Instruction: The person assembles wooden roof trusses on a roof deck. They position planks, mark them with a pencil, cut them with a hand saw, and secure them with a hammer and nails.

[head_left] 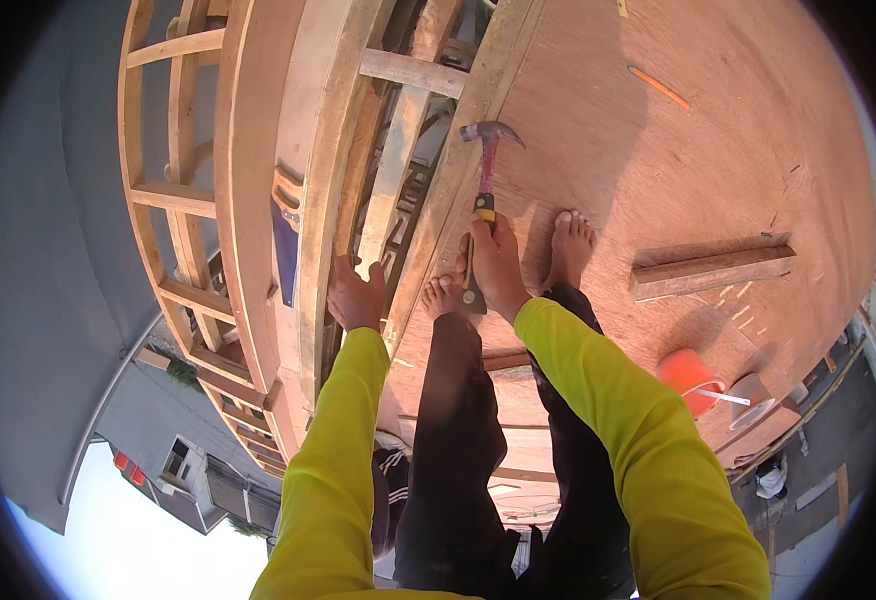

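Note:
My right hand [496,262] grips the yellow-and-black handle of a claw hammer [485,170], whose steel head points up at the edge of a wooden beam. My left hand [356,296] rests on a pale wooden plank [390,185] inside the timber frame, fingers curled over its end. Both arms wear bright yellow sleeves. My bare feet [568,245] stand on the plywood deck [698,160] just right of the beam, dark trousers below.
A timber frame of rails and cross pieces [173,200] runs along the left. On the plywood lie a loose wooden block [710,270], an orange bucket [690,378] and an orange pencil-like stick [658,87]. Buildings and a street show far below.

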Demonstrator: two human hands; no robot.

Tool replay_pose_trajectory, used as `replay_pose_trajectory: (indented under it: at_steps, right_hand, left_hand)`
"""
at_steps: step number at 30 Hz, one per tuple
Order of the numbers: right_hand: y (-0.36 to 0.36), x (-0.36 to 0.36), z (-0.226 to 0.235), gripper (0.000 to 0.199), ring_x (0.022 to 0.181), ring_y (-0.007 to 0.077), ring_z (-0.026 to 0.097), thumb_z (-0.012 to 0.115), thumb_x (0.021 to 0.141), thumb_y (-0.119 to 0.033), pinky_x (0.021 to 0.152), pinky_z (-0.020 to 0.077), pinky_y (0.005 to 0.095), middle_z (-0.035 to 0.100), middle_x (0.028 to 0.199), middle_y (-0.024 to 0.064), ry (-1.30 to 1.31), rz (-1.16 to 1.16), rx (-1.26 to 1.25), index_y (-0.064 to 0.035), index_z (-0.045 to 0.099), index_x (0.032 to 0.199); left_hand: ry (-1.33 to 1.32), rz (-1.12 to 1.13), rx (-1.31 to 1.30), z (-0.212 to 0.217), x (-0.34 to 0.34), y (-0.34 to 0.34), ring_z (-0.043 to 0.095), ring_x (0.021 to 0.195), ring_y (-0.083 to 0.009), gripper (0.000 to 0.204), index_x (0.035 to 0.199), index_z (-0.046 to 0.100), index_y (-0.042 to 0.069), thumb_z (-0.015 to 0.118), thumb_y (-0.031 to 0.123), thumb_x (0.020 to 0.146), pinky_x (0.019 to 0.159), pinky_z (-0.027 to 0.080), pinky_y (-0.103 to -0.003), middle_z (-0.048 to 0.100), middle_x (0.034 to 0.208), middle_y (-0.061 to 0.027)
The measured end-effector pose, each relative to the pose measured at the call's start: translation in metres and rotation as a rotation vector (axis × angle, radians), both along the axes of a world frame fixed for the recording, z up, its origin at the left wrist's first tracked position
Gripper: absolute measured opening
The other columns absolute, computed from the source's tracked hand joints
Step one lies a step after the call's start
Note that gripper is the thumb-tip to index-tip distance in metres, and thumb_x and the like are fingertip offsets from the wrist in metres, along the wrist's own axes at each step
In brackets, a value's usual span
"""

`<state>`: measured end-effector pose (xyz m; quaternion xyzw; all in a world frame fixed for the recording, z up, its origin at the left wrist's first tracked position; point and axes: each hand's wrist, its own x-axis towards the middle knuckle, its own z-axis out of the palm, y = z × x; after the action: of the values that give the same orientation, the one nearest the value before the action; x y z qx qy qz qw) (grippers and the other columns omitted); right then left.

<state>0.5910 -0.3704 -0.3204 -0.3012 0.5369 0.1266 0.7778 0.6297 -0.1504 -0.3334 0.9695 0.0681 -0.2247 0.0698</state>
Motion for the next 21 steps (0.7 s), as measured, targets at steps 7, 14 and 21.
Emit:
replay_pose_trajectory:
  at_steps: [7,14,21]
  right_hand:
    - [0.096,0.047,-0.02,0.019,0.05,0.0119,0.053,0.05,0.106,-0.028,0.041,0.046,0.0286,0.051,0.075,0.0032,-0.053,-0.511,-0.243,-0.01,0.042,0.105]
    - [0.152,0.06,-0.067,0.02,0.051,0.0112,0.053,0.051,0.105,-0.027,0.041,0.046,0.0282,0.051,0.076,0.0023,-0.089,-0.38,-0.154,-0.0096,0.041,0.105]
    - [0.163,0.055,-0.058,0.018,0.05,0.0102,0.051,0.052,0.104,-0.021,0.042,0.0446,0.0266,0.049,0.074,0.0025,0.009,-0.788,-0.359,-0.0074,0.041,0.107]
  left_hand:
    - [0.116,-0.159,0.205,-0.051,0.019,0.015,0.068,0.097,-0.0379,0.072,0.124,0.048,0.008,0.084,0.039,0.07,0.078,0.054,-0.051,0.066,0.109,-0.02]
    - [0.263,-0.28,0.295,-0.115,0.018,0.042,0.068,0.101,-0.0323,0.038,0.11,0.052,0.006,0.074,0.024,0.084,0.076,0.056,-0.045,0.056,0.111,-0.0133]
    - [0.182,-0.293,0.232,-0.123,0.011,0.046,0.068,0.096,-0.0334,0.046,0.104,0.052,0.005,0.077,0.034,0.078,0.072,0.057,-0.047,0.055,0.11,-0.0128]
